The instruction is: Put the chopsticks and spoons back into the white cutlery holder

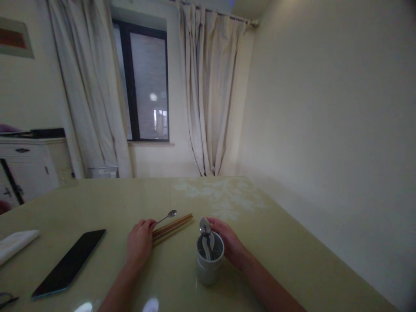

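Note:
My left hand (140, 243) pinches the handle of a small metal spoon (172, 213), whose bowl points away to the right. Beneath and beside those fingers lies a bundle of wooden chopsticks (173, 228) on the table. A light-coloured cup (209, 271) stands upright to the right of them. Curled round the cup's far right side is my right hand (229, 242), its fingertips partly hidden behind the upright metal spoon (204, 226). That spoon stands in the cup bowl-up, with a pale spoon (208, 247) beside it.
On the left of the glossy green table (130, 195) lie a dark tablet or large phone (69, 264) and a white folded item (17, 243). A dark thin object (8, 299) sits at the lower left edge. The wall (325, 151) borders the table's right side.

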Available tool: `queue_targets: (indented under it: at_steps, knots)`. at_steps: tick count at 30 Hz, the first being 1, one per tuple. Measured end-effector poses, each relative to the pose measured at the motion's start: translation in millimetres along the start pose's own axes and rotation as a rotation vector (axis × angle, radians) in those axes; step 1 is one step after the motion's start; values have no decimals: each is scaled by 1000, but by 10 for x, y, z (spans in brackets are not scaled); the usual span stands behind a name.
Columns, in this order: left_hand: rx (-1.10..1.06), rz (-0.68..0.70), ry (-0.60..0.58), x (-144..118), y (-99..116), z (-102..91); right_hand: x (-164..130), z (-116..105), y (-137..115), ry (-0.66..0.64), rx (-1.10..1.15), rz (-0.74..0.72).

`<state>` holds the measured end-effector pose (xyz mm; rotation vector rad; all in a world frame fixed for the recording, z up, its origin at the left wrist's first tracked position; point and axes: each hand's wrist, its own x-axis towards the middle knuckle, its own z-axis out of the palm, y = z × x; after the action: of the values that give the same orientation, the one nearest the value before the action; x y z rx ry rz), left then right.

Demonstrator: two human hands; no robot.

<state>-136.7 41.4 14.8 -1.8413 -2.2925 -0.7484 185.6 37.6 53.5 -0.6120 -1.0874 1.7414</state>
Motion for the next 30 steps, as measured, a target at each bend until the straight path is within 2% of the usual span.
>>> queue_targets:
  at_steps: [16,22,25,30]
  knots:
    - [-39,59,-158,-31,42,14,-39,24,-56,54,-72,-106]
    - [-128,128,-174,-18,27,65,-62,32,-137,61,73,-135]
    - [-133,150,-174,-22,33,80,-76,-51,-224,121,157,-194]
    - [-65,135,-150,-37,48,74,-63,-323,-366,230,281,-325]
